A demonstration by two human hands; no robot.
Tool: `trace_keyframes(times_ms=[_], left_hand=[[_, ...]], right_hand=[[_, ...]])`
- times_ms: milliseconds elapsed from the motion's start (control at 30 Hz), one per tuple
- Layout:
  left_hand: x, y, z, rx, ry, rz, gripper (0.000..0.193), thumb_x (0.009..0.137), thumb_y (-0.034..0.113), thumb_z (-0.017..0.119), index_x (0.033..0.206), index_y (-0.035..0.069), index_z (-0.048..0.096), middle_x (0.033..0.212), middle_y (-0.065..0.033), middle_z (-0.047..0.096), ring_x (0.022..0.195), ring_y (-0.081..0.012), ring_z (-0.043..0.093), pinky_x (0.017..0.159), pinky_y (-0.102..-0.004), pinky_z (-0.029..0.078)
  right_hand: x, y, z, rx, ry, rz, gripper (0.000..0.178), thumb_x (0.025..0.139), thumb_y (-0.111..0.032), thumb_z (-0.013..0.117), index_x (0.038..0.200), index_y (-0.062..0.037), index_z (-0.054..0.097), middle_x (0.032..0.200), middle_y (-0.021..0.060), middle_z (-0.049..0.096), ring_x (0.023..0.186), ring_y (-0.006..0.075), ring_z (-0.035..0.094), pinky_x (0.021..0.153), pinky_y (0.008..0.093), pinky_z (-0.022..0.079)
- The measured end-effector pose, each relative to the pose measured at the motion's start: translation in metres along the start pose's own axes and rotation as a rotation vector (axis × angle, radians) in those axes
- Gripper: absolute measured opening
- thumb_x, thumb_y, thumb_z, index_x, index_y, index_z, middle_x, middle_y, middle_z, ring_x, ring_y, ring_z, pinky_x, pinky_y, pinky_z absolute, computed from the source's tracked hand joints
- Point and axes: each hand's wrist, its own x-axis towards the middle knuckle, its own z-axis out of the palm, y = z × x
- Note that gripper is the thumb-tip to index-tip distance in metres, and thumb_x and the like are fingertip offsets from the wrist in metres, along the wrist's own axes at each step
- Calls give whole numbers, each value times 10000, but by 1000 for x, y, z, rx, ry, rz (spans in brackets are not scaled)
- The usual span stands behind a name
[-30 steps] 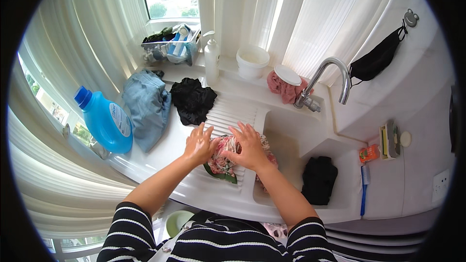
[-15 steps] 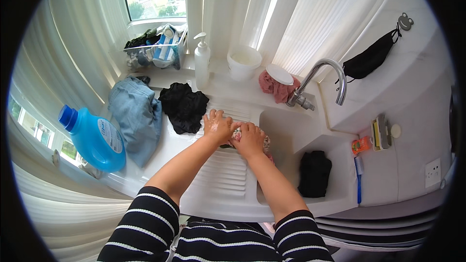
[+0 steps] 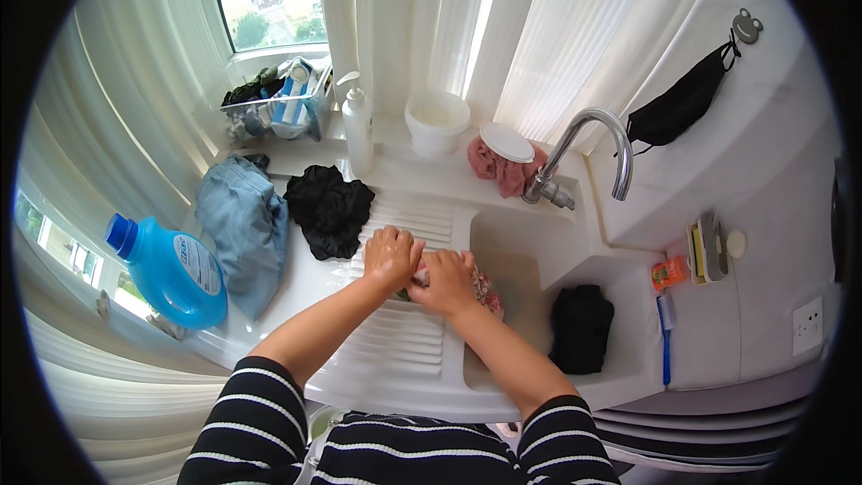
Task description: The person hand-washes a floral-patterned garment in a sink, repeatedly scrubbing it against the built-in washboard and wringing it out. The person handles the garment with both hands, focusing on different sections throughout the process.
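Note:
A floral-patterned cloth (image 3: 486,291), pinkish and dark in places, is bunched on the ribbed washboard (image 3: 409,346), its right end reaching over the basin edge. My left hand (image 3: 391,256), with white suds on its back, is closed on the cloth's left end. Close beside it, my right hand (image 3: 447,282) wraps round the middle of the bunch. My hands hide much of the cloth. A crumpled black garment (image 3: 329,212) lies just beyond my left hand.
Left are light-blue clothing (image 3: 241,233) and a blue detergent bottle (image 3: 180,283). The basin (image 3: 512,242) holds a folded black cloth (image 3: 582,328) under a curved tap (image 3: 620,153). A pump bottle (image 3: 357,130), white tub (image 3: 436,126) and pink cloth (image 3: 505,169) line the back.
The fingers of my left hand, more spread before, are now curled in on the cloth. Both hands have come closer together around it. The whole view has shifted slightly.

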Motion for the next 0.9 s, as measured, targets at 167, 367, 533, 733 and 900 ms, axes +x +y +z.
trace_keyframes(times_ms=[167, 367, 533, 733, 900], left_hand=[[-86, 13, -53, -256, -238, 443, 214, 817, 265, 677, 759, 77, 593, 806, -126, 553, 793, -328, 543, 661, -444, 442], [14, -8, 4, 181, 17, 17, 185, 858, 261, 630, 794, 88, 615, 881, -113, 588, 880, -324, 545, 757, -443, 440], [-51, 15, -35, -140, -32, 316, 166, 794, 206, 669, 776, 70, 577, 832, -145, 580, 811, -345, 559, 678, -489, 403], [11, -2, 17, 72, -2, 89, 219, 899, 277, 592, 787, 89, 589, 801, -98, 579, 806, -323, 563, 705, -456, 433], [-19, 11, -20, -227, -109, 235, 178, 862, 242, 637, 825, 68, 621, 854, -128, 607, 843, -333, 568, 743, -470, 420]], right_hand=[[-54, 3, -18, 282, -99, -315, 297, 669, -327, 738, 778, -110, 567, 772, 62, 575, 787, 255, 596, 795, 423, 431], [21, 21, 30, 96, 64, 94, 288, 686, -276, 718, 859, -98, 573, 877, 105, 587, 875, 322, 576, 750, 442, 452], [-49, 7, -17, 283, -47, -211, 415, 628, -284, 798, 914, -80, 575, 885, 111, 575, 862, 327, 579, 761, 432, 492], [2, 34, 29, 143, -39, 82, 417, 723, -327, 764, 972, -74, 544, 930, 142, 596, 866, 336, 601, 743, 451, 510], [-35, 5, -12, 315, -155, -22, 425, 716, -320, 786, 955, -63, 546, 914, 127, 590, 805, 326, 609, 674, 433, 515]])
